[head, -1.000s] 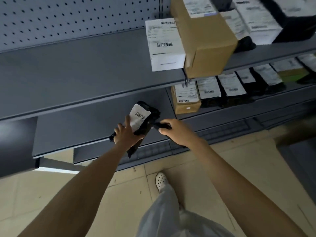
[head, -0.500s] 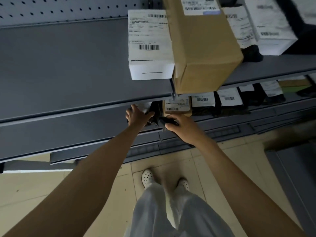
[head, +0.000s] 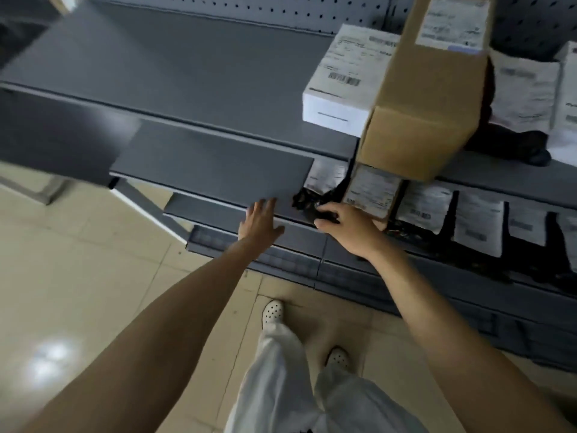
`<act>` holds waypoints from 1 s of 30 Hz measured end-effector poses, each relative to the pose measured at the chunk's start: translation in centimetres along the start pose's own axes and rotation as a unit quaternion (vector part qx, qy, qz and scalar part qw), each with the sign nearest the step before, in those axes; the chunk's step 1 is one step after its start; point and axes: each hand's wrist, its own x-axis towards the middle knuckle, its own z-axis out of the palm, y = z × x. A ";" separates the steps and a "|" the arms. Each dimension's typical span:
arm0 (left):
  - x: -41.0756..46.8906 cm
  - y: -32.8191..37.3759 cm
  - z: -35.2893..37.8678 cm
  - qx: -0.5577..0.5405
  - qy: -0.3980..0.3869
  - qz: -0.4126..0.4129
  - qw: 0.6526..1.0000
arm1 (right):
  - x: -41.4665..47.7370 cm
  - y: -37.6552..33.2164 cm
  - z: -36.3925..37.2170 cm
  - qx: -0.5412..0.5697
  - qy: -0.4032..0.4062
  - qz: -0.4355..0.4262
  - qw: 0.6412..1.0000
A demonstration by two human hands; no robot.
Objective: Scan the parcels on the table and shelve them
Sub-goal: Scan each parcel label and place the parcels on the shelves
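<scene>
Left hand (head: 260,220) is spread flat, fingers straight and slightly apart, palm down at the front edge of the grey metal lower shelf (head: 218,170). It holds nothing, and whether it touches the metal cannot be told. Right hand (head: 349,226) sits just to its right, fingers curled round a small black handheld object (head: 326,216) that is too blurred to describe further.

Just beyond the right hand's fingers, a black plastic mailer bag with a white printed label (head: 324,178) lies on the lower shelf, its crumpled dark end towards the hand. Whether the fingers touch it is unclear; the left hand is apart from it. Immediately right of this bag stands a small brown cardboard box with a white label (head: 373,192). Past that, a row of black labelled mailer bags (head: 477,220) runs along the same shelf.

Above, the grey metal upper shelf (head: 187,73) is bare on its left. Towards the right it carries a flat white box with a barcode label (head: 340,85). A tall brown cardboard carton (head: 427,98) stands against that box's right side and juts past the shelf's front edge. Further white-labelled parcels (head: 527,95) sit behind the carton. A grey perforated back panel (head: 281,7) rises behind the shelf.

Below the arms are the person's white trousers (head: 281,385) and white perforated clogs (head: 273,312) on a beige tiled floor (head: 78,276).
</scene>
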 end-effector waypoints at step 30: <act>-28.6 -44.3 -16.5 0.102 0.192 -0.310 0.925 | 1.7 -38.7 33.8 -0.191 -0.223 -0.308 0.905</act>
